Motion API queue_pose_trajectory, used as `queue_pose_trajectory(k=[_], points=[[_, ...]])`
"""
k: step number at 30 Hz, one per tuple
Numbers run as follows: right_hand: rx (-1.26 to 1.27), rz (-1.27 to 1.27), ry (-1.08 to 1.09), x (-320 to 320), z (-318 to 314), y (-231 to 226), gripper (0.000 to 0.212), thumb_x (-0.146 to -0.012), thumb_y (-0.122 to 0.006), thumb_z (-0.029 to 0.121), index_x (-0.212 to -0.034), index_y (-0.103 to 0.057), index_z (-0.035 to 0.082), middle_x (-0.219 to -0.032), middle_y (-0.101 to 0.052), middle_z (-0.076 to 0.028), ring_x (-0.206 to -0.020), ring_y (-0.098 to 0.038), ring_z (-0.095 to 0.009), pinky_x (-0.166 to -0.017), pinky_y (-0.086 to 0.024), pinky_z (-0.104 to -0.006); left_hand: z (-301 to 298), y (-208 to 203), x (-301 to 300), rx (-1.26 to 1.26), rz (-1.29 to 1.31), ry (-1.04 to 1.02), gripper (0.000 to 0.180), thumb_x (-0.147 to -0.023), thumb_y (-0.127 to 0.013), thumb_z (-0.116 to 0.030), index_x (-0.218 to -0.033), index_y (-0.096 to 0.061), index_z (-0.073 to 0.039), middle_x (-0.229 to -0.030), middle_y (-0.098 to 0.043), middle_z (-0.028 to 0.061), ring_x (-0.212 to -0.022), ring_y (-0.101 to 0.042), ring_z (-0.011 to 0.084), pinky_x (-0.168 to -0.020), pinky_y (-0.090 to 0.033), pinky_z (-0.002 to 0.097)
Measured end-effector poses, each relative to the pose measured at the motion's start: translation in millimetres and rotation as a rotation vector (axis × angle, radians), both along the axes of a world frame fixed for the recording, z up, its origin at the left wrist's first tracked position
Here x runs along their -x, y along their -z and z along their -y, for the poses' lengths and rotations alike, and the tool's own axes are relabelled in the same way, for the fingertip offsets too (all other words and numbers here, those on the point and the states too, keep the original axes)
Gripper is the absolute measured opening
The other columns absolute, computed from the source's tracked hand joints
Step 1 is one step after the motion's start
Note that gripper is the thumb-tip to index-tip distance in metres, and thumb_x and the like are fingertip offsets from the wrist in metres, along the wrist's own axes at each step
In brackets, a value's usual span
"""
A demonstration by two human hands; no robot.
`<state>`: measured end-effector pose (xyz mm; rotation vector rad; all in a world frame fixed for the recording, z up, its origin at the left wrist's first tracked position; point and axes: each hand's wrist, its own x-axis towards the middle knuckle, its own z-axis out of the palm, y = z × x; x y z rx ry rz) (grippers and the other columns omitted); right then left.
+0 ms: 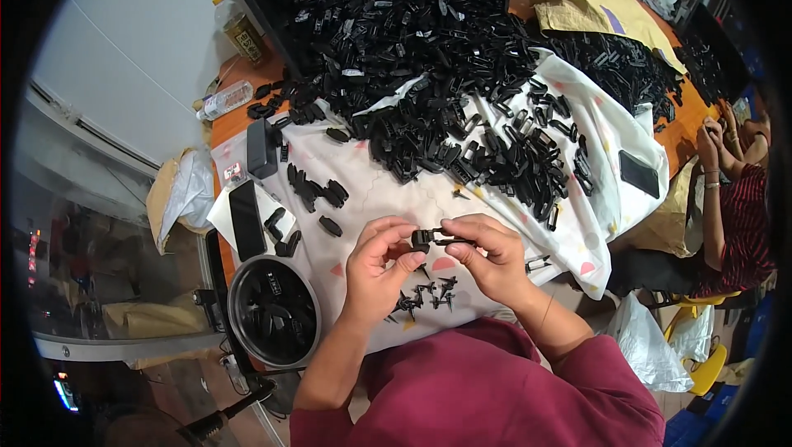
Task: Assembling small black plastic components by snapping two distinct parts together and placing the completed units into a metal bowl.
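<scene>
Over the front of the patterned white cloth (363,191), my left hand (375,261) pinches a small blocky black plastic part (421,238). From the other side, my right hand (492,261) grips a slim black pronged part (444,241), its prongs pointing at the first. The two parts meet or nearly meet; I cannot tell whether they are joined. Below my hands lie several small spiky black pieces (408,302). A large heap of black plastic parts (412,141) spreads across the cloth beyond them.
A round container (233,315) of black parts stands at the left, beside a dark phone (247,220). Farther back are a clear bottle (227,101) and a large black bin (266,14). Another phone (638,174) lies right. A person in a striped top (742,232) sits at far right.
</scene>
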<state>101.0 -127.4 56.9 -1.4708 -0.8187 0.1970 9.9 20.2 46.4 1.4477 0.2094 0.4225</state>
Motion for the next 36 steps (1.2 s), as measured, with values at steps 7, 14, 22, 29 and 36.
queue_pose_trajectory(k=[7,14,22,29,36], points=[[0.106,0.47,0.044,-7,4,0,0.032,-0.07,-0.065,-0.004,-0.101,-0.062,0.003,-0.085,-0.06,-0.01,-0.065,-0.057,-0.019,-0.054,-0.048,-0.0271,0,-7,5,-0.366,-0.034,0.023,0.032,-0.076,-0.063,0.004,-0.107,-0.054,0.003,-0.094,-0.059,0.0056,-0.078,-0.055,0.0101,-0.071,-0.045,0.022],[0.093,0.544,0.135,4,0,8,0.038,-0.066,-0.068,-0.003,-0.103,-0.061,0.003,-0.087,-0.061,-0.011,-0.063,-0.055,-0.022,-0.053,-0.045,-0.0287,23,9,1,0.165,-0.015,-0.005,0.026,-0.081,-0.061,-0.004,-0.105,-0.055,0.004,-0.097,-0.06,0.0076,-0.081,-0.058,0.0117,-0.071,-0.048,0.0243],[0.191,-0.498,-0.07,16,2,30,0.026,-0.083,-0.056,0.0,-0.108,-0.052,-0.005,-0.087,-0.061,-0.009,-0.064,-0.057,-0.012,-0.059,-0.049,-0.0222,21,31,2,0.524,-0.089,-0.027,0.026,-0.081,-0.061,-0.006,-0.105,-0.057,0.003,-0.095,-0.062,0.007,-0.086,-0.057,0.0113,-0.08,-0.044,0.0235],[0.573,0.305,0.309,-72,-21,73,0.018,-0.069,-0.063,0.01,-0.086,-0.061,0.003,-0.076,-0.061,-0.008,-0.07,-0.059,-0.021,-0.063,-0.047,-0.0311,-69,41,-6,0.197,-0.138,-0.402,0.024,-0.077,-0.053,0.0,-0.1,-0.054,0.0,-0.087,-0.059,0.0067,-0.084,-0.058,0.015,-0.072,-0.046,0.0279],[0.955,0.769,0.389,-97,-35,90,0.019,-0.066,-0.065,0.017,-0.081,-0.06,0.006,-0.081,-0.055,-0.01,-0.081,-0.053,-0.027,-0.065,-0.047,-0.0362,-137,52,5,-1.272,-0.468,-0.191,0.024,-0.069,-0.05,0.001,-0.086,-0.063,-0.009,-0.09,-0.057,0.0085,-0.076,-0.059,0.0259,-0.066,-0.046,0.0344]])
